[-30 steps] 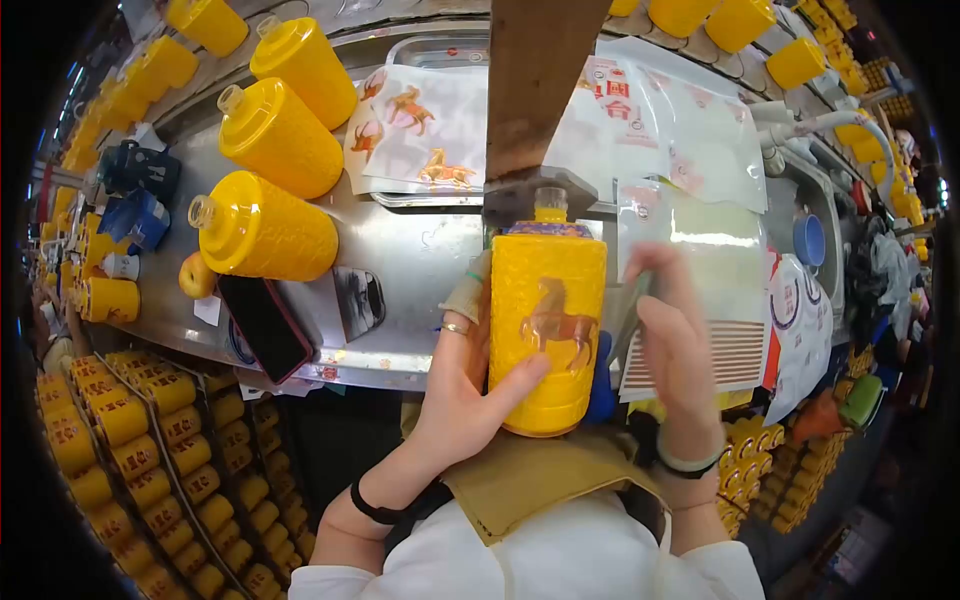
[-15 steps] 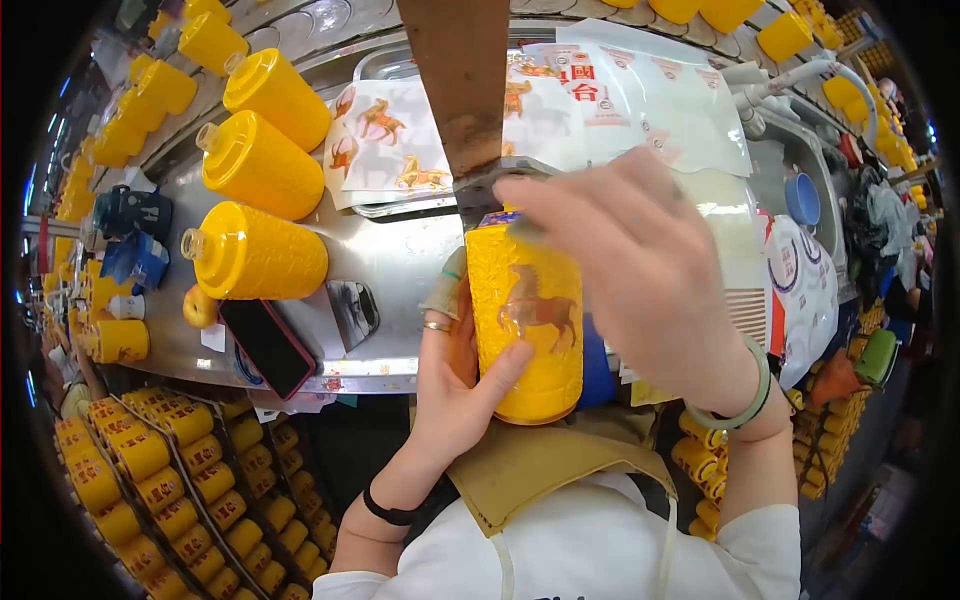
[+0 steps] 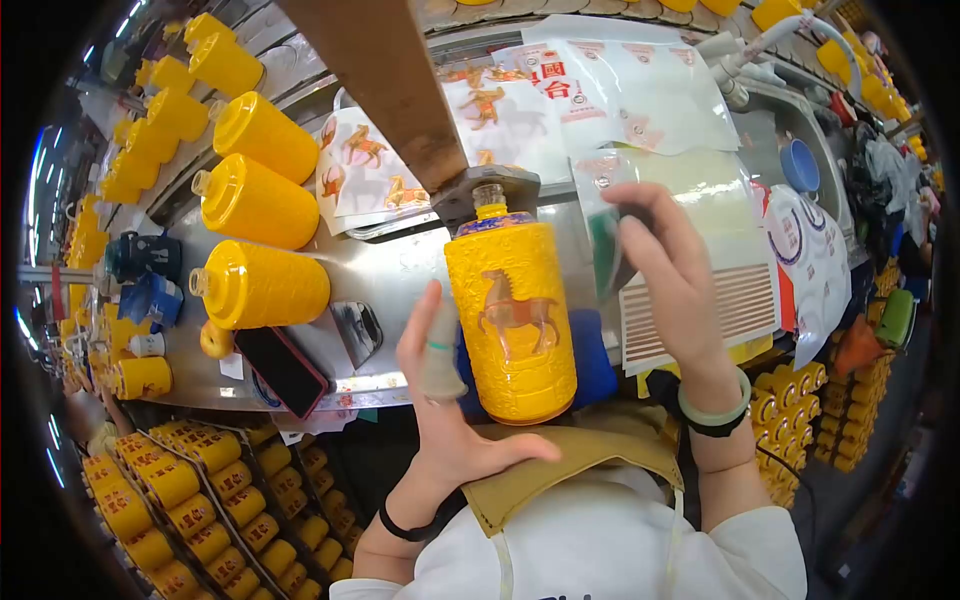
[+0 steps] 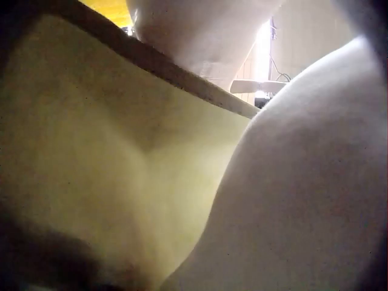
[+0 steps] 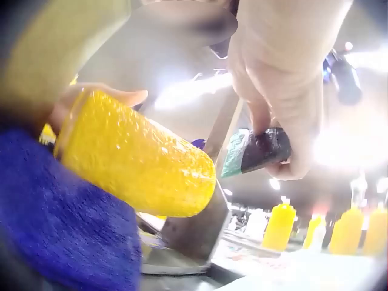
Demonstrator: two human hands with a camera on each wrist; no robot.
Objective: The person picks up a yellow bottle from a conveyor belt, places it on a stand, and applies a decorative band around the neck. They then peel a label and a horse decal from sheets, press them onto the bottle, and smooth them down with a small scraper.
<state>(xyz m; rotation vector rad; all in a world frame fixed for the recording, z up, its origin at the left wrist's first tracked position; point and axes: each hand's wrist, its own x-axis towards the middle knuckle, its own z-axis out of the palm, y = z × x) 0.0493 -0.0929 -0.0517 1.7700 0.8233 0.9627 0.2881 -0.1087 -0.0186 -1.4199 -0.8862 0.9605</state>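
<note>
A yellow embossed bottle (image 3: 515, 320) with a brown horse picture on its front leans with its clear glass neck at a dark bracket (image 3: 455, 203). Its lower part lies over a blue cloth (image 5: 66, 212). Just left of the bottle is my left hand (image 3: 445, 400), thumb spread from the fingers and a pale cover on one finger. To the bottle's right, my right hand (image 3: 680, 270) pinches a small scraper (image 5: 257, 150) with a green blade and dark grip. The left wrist view shows mostly apron and sleeve.
Several yellow bottles (image 3: 265, 285) stand at the left, near a phone (image 3: 283, 370). Sheets of horse decals (image 3: 490, 115) lie behind the wooden post (image 3: 375, 85). A striped sheet (image 3: 700, 310) is on the right, before a sink (image 3: 835, 170) holding a blue bowl (image 3: 800, 165).
My left hand has let go of the bottle and its thumb has come off the front. My right hand swung up across the bottle's top, then back to its right with the scraper.
</note>
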